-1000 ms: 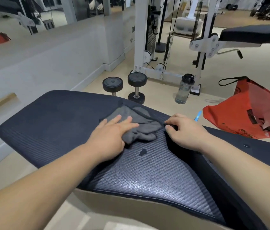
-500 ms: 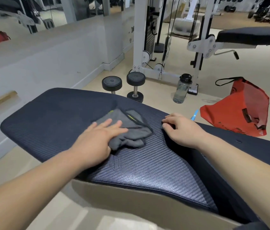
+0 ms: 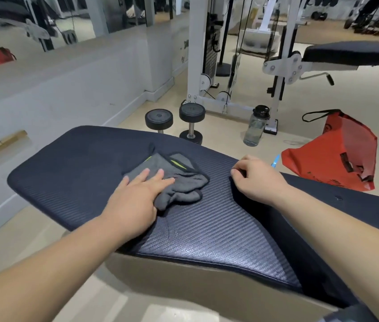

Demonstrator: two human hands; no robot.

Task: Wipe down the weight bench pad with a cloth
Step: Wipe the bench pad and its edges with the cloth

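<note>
Bright, even indoor light; sheen on the bench pad [image 3: 218, 242]; edges bowed; background softly blurred.

Beige floor [image 3: 369, 96], mirrored wall [image 3: 79, 26] upper left, white cable machine [image 3: 195, 43] top centre, two dumbbells [image 3: 191, 112] below it.

Left hand [image 3: 137, 198] slid the cloth [image 3: 179, 180] further from the right hand [image 3: 258, 180]; the dark wet spot on the worktop [image 3: 207, 228] is gone.

left grip [image 3: 137, 201] flat on grey cloth [image 3: 181, 182] on bench pad [image 3: 67, 163]; right grip [image 3: 258, 180] holds its edge.
</note>
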